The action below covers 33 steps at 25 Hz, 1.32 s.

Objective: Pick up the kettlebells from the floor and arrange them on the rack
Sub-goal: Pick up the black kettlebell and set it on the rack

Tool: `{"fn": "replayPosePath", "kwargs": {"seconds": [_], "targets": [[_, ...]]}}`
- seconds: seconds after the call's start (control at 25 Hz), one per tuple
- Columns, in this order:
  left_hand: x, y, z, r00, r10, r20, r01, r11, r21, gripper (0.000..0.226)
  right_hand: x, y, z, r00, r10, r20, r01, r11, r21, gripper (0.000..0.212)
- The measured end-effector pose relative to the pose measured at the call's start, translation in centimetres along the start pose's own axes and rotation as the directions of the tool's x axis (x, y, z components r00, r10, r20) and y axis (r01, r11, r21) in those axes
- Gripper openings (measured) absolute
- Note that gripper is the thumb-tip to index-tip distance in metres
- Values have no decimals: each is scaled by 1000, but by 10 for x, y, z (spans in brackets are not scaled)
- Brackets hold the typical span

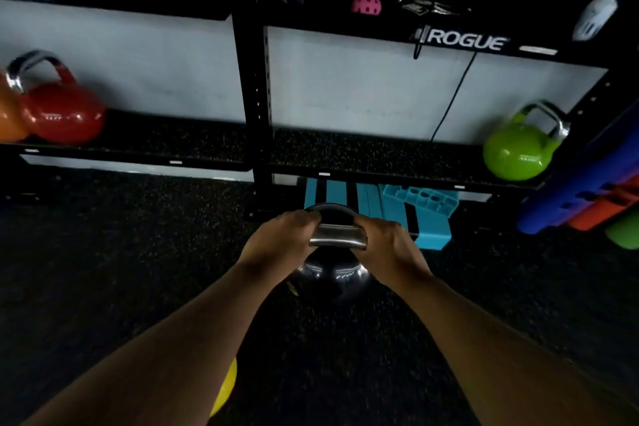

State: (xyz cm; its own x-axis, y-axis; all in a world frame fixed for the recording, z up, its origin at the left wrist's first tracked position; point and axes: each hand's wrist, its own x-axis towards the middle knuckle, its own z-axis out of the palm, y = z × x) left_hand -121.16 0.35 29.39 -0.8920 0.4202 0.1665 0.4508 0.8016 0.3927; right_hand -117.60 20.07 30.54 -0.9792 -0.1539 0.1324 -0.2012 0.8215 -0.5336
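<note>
A black kettlebell (333, 275) with a steel handle hangs in front of me, over the dark rubber floor. My left hand (276, 240) grips the handle's left corner and my right hand (383, 244) grips its right corner. Ahead stands the black rack (254, 86). A red kettlebell (62, 112) and part of an orange kettlebell (8, 121) sit at the left of its low shelf (363, 152). A green kettlebell (515, 149) sits at the shelf's right end. A yellow object (226, 387) shows beneath my left forearm; what it is I cannot tell.
Teal plastic blocks (415, 207) lie under the shelf, just beyond the black kettlebell. Blue, orange and green rolls (587, 197) stick out at the right. The upper shelf (466, 41) holds bags, straps and a pink ball (366, 3). A black cable (453, 93) hangs down the wall.
</note>
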Motion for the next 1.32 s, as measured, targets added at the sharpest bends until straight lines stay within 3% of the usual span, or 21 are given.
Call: {"fn": "replayPosePath", "kwargs": {"seconds": [0.16, 0.32, 0.48, 0.68, 0.84, 0.96, 1.04, 1.2, 1.32], "targets": [[100, -37, 4, 998, -39, -41, 37, 999, -33, 8, 106, 38, 1, 1000, -16, -26, 17, 999, 40, 14], [191, -63, 10, 992, -45, -117, 40, 998, -41, 40, 210, 83, 6, 999, -30, -16, 31, 998, 47, 19], [273, -88, 24, 982, -84, -167, 83, 996, -14, 57, 295, 128, 11, 998, -56, -39, 56, 998, 1, 30], [366, -131, 44, 989, -100, -106, 104, 994, 31, 22, 381, 160, 16, 996, -53, -73, 49, 998, -46, 34], [414, -148, 63, 994, -82, -71, 85, 995, 49, 23, 424, 182, 25, 999, 7, -51, -9, 999, -41, 34], [438, -156, 77, 993, -107, -54, 110, 993, 45, 18, 446, 191, 28, 997, 43, -56, -44, 999, -17, 21], [454, -163, 77, 993, -108, -43, 110, 993, 36, 16, 463, 193, 26, 996, 60, -61, -60, 998, 10, 28], [472, -174, 81, 993, -118, 7, 118, 988, -101, 21, 480, 199, 27, 990, 138, -38, -138, 990, 15, 11], [480, -174, 90, 990, -141, 4, 140, 975, -171, 24, 488, 205, 30, 974, 216, -68, -214, 976, 38, 13]]}}
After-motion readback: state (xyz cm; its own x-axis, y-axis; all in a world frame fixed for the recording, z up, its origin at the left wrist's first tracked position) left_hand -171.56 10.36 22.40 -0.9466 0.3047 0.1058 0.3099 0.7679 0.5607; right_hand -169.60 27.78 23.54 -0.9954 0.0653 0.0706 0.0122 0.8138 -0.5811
